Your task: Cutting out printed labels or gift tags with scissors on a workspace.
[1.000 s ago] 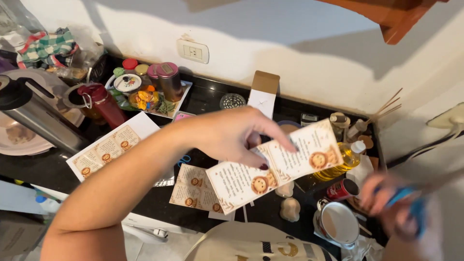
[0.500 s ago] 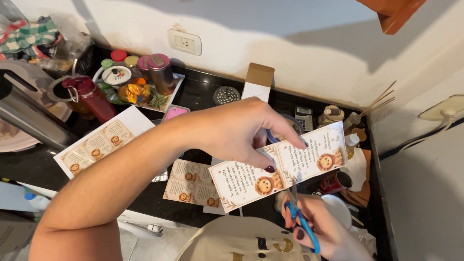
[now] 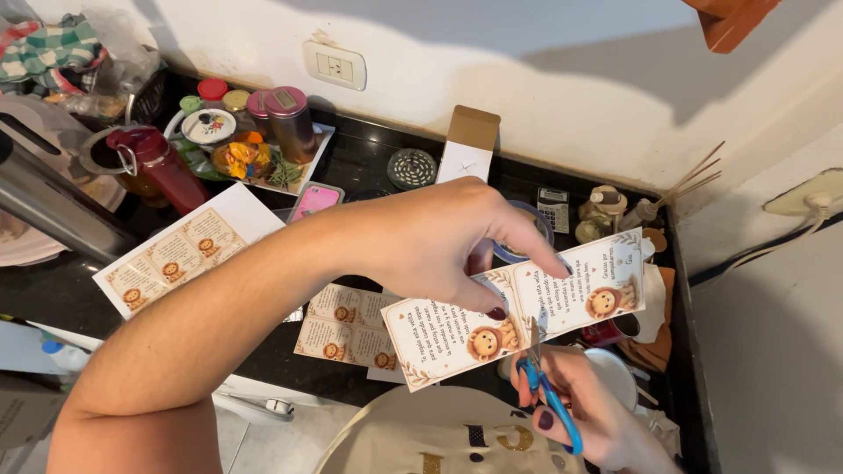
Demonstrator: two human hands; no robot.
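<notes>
My left hand [image 3: 439,241] reaches in from the left and pinches a strip of two printed paper tags with lion-cub pictures [image 3: 518,314], held level above the black counter. Below it my right hand [image 3: 584,412] grips blue-handled scissors [image 3: 544,391]. The blades point up into the strip's lower edge, at the line between the two tags. Dark nail polish shows on both hands.
On the black counter [image 3: 369,167] lie a sheet of uncut tags [image 3: 189,250], a few cut tags [image 3: 347,326], a pink phone [image 3: 313,200], a red bottle [image 3: 162,162], a tray of jars [image 3: 255,132], a small open box [image 3: 470,145], a calculator [image 3: 553,209]. A cream fabric bag [image 3: 439,439] lies at the front.
My right hand came in from the right with the scissors and set the blades against the strip. My left hand kept holding the strip, shifting slightly.
</notes>
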